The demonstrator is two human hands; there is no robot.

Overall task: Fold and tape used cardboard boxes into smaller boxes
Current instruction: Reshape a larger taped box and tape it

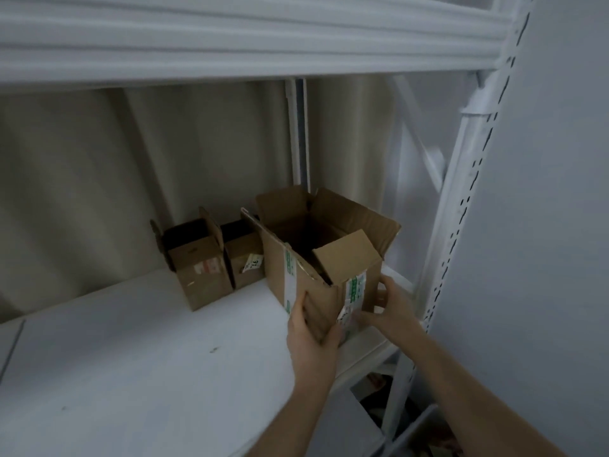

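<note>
On shelf [131, 374]: hands grip open box [316, 275]; two smaller boxes [214, 258] just beside.

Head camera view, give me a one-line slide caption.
Two hands hold an open-topped brown cardboard box with green-printed tape on a white metal shelf, beside two smaller brown cardboard boxes.

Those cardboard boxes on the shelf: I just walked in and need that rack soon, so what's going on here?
A person is holding the big open box at the right end of the white shelf with both hands. The left hand grips its near corner; the right hand holds its right side, by the green-and-white tape. Its top flaps stand open, untaped. Two smaller open boxes sit just left of it, untouched.
</note>
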